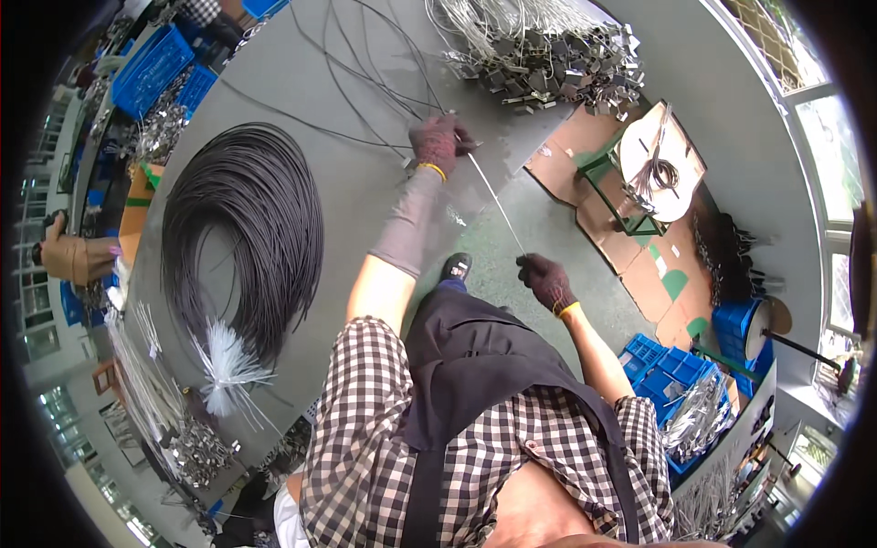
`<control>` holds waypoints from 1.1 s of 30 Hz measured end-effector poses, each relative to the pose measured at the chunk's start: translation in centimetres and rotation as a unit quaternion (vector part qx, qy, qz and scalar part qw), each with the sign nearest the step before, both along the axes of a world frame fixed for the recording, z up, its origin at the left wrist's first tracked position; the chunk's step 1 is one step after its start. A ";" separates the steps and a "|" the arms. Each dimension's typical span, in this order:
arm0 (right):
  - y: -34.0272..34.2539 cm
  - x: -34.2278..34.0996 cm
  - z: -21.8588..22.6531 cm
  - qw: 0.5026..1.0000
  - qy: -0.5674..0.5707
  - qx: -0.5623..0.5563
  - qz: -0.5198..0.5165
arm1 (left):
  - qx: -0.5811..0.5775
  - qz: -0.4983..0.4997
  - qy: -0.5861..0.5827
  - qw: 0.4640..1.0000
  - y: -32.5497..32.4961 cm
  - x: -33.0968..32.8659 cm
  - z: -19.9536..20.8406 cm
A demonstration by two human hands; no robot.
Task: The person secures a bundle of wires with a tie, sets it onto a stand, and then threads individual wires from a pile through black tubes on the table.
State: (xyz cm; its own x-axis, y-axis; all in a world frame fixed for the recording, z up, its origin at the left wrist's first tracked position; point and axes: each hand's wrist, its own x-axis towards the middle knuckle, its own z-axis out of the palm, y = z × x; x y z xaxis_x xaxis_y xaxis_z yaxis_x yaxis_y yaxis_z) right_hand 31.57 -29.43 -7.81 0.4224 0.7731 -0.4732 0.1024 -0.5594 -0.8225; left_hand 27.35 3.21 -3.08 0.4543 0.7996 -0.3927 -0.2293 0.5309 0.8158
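My left hand [440, 142], in a dark glove with a yellow cuff, grips one end of a thin pale cable [498, 196] at the edge of the grey table [365, 201]. My right hand [546, 279], gloved the same way, pinches the other end lower down, over the green floor. The cable runs taut and straight between both hands. Several loose dark cables [361, 78] lie on the table just beyond my left hand. A large coil of dark cable [245, 228] rests to the left, tied with a bunch of white cable ties [227, 365].
A heap of cables with metal end fittings [548, 59] lies at the table's far end. A green stand with a white spool [656, 164] sits on cardboard [639, 265]. Blue crates [662, 365] stand at my right, more blue crates [151, 68] far left. Another person's hand [73, 258] is at the left edge.
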 end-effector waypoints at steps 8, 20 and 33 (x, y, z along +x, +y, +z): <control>9.9 5.0 4.8 0.987 -0.057 0.143 -0.035 | -0.095 -0.065 -0.061 0.992 -6.1 2.8 1.2; 4.3 -0.3 7.3 0.990 0.089 0.107 -0.002 | 0.012 0.119 -0.084 0.989 9.7 0.8 7.7; 11.7 1.8 5.5 0.994 0.056 0.032 -0.085 | -0.070 -0.158 -0.010 0.985 3.9 -1.0 1.1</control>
State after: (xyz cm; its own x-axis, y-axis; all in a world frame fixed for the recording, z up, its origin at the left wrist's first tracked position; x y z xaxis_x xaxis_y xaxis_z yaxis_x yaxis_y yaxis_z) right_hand 33.37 -17.74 -2.26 0.4972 0.7246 -0.4772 -0.0838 -0.5073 -0.8577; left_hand 26.33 7.14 -2.01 0.6800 0.5559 -0.4781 -0.0494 0.6853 0.7266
